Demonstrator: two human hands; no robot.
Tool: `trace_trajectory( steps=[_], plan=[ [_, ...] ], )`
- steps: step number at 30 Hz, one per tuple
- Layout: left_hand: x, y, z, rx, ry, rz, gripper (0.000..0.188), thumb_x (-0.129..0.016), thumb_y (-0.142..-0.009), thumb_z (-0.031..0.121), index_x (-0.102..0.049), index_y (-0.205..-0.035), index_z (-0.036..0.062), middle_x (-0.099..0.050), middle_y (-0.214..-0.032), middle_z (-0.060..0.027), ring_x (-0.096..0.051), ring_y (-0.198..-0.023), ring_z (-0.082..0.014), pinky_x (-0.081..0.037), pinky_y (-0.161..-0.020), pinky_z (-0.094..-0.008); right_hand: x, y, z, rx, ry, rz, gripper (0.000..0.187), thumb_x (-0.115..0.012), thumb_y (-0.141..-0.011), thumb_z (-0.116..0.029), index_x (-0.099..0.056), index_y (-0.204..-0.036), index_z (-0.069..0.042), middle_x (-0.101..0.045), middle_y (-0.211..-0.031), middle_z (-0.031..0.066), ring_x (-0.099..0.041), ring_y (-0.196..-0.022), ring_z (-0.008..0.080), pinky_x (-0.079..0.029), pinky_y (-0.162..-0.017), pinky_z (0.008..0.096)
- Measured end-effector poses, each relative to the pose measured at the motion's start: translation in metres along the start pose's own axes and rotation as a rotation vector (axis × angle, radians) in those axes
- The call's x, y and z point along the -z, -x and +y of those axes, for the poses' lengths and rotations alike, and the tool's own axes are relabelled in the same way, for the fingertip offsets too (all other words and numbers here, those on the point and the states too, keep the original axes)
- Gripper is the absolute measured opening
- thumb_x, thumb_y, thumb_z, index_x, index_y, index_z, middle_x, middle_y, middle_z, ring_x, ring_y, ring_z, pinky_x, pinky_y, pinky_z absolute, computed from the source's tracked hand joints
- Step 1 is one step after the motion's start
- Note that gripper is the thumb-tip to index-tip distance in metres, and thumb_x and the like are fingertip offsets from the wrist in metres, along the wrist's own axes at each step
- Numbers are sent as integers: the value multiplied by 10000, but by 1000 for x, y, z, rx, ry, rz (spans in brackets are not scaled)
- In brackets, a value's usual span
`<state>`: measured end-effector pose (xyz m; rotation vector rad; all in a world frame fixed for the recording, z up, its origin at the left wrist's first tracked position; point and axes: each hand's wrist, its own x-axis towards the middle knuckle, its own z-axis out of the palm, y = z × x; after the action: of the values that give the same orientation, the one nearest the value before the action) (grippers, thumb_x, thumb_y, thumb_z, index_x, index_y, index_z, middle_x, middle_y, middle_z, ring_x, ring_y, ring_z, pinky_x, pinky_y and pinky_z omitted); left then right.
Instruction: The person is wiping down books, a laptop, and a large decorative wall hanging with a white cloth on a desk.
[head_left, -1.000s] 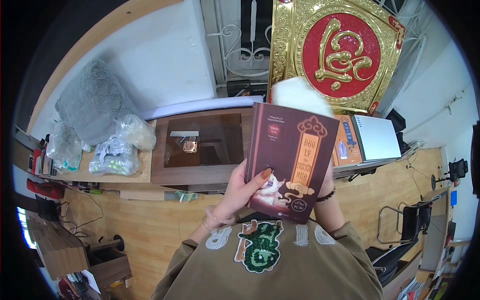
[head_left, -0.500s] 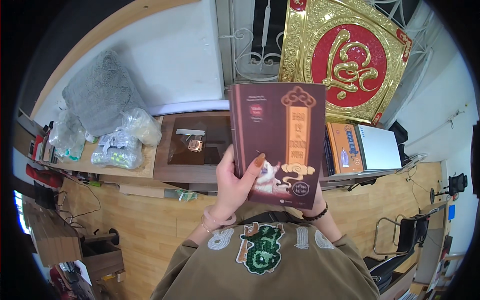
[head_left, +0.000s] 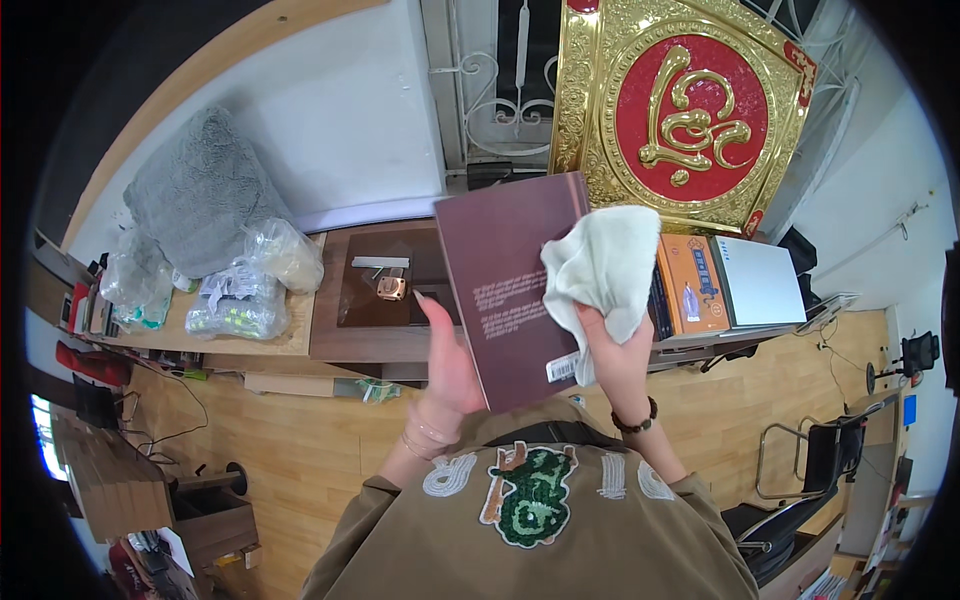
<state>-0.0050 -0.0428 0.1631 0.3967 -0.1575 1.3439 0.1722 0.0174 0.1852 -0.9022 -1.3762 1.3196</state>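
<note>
A dark maroon book (head_left: 500, 270) is held upright in front of me, its back cover with small print and a barcode label facing me. My right hand (head_left: 618, 352) is closed around a white cloth (head_left: 605, 262), which lies over the book's right side and spine; the thumb presses on the cloth. Along the book's lower left edge is my left hand (head_left: 452, 362), its palm at the edge and its thumb stretched up, off the cover. Its other fingers are hidden behind the book.
Behind the book, a wooden cabinet (head_left: 375, 345) carries a small copper-coloured object (head_left: 392, 285). Wrapped packages (head_left: 238, 308) and a grey cushion (head_left: 210, 190) are left. An orange book (head_left: 695, 285), a silvery flat box (head_left: 762, 283) and a gold-framed red plaque (head_left: 690, 120) stand right.
The book has been turned from its front cover to its back. The white cloth has come into view in my right hand. My left thumb has lifted off the cover.
</note>
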Motion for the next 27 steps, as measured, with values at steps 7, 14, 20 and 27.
trace_trajectory(
  steps=[7, 14, 20, 27],
  plan=[
    [8, 27, -7, 93, -485, 332, 726, -501, -935, 518, -292, -1474, 80, -388, -1479, -112, -405, -1345, -274, -327, -1124, -456, -1, 16, -34, 696, 1113, -311, 719, -727, -771, -254, -448, -1394, -28, -207, -1514, 317, -196, -1410, 485, -160, -1132, 576],
    [-12, 25, -10, 67, -666, 242, 821, -362, -919, 650, -244, -1487, 68, -383, -1474, -137, -417, -1332, -279, -355, -1100, -452, -5, -23, -44, 1060, 925, -205, 389, -493, -868, -2, -560, -1251, 17, -466, -1373, 292, -427, -1314, 426, -287, -1117, 492],
    [-11, 24, -7, -150, -507, 199, 729, -343, -964, 576, -237, -1493, 86, -372, -1487, -120, -409, -1340, -265, -340, -1114, -438, -7, -6, -31, 1030, 734, -474, 522, -800, -696, -240, -650, -1168, -73, -584, -1272, 169, -524, -1233, 370, -390, -1044, 521],
    [16, 37, 13, -130, -137, -35, 623, -428, -981, 474, -346, -1439, 60, -444, -1428, -139, -461, -1293, -290, -366, -1089, -452, -9, 6, -34, 1068, 858, -652, 493, -703, -711, -112, -656, -1200, -154, -556, -1354, 82, -513, -1273, 295, -392, -1067, 421]
  ],
)
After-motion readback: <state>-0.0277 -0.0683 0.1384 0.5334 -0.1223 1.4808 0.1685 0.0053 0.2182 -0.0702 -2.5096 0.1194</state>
